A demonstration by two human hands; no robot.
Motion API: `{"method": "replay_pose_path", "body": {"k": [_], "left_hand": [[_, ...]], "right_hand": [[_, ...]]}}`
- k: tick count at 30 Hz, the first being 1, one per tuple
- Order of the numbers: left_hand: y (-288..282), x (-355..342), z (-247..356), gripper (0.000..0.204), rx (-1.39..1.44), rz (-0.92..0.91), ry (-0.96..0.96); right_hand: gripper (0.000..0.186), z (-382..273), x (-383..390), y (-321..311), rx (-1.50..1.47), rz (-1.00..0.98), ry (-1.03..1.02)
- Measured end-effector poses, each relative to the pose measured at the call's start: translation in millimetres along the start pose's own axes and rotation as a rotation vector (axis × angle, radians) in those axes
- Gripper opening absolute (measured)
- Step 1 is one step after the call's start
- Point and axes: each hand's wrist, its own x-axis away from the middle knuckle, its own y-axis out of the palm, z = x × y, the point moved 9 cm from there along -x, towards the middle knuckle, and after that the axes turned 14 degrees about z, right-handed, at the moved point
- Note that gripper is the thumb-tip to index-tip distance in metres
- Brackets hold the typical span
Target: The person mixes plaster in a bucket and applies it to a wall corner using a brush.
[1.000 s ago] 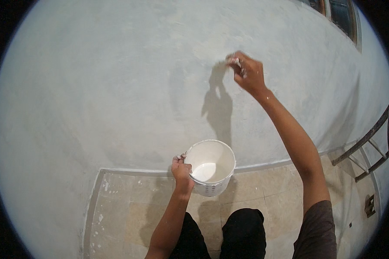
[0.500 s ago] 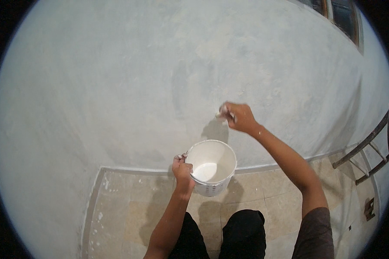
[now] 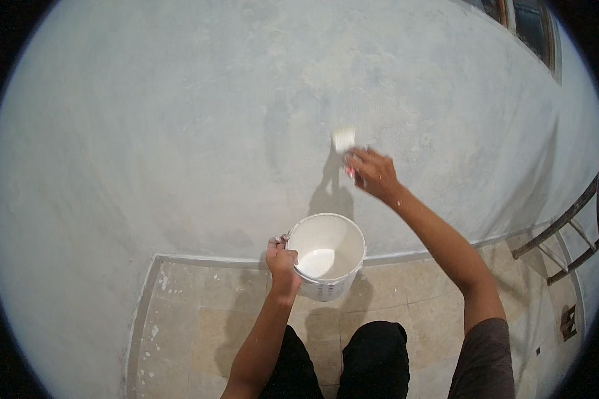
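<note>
A white plastic bucket hangs in front of my knees, with white paint at its bottom. My left hand is closed on the bucket's left rim, with white smears on its fingers. Up and to the right, my right hand grips a paintbrush by its handle, part of which shows red. The pale bristles point upward and lie against the grey-white wall, as far as I can tell. My fingers hide most of the handle.
Beige floor tiles spotted with white drips meet the wall along a low skirting edge. At the right stands a dark-framed chair or ladder, partly cut off. A window is at the upper right.
The brush bristles have swung upward and now show above my right hand, where they were hardly visible before. My left hand and the bucket have barely moved.
</note>
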Motion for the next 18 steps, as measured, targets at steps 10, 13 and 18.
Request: {"method": "replay_pose_path", "body": {"k": [10, 13, 18], "left_hand": [[-4, -9, -5, 0.041, -0.024, -0.03, -0.022], [-6, -8, -8, 0.043, -0.009, -0.008, -0.015], [0, -5, -6, 0.046, 0.088, -0.019, -0.025]], "right_hand": [[0.02, 94, -45, -32, -0.247, 0.01, 0.305], [0.023, 87, -104, -83, -0.063, 0.268, 0.178], [0.037, 88, -38, -65, 0.13, 0.213, 0.064]]}}
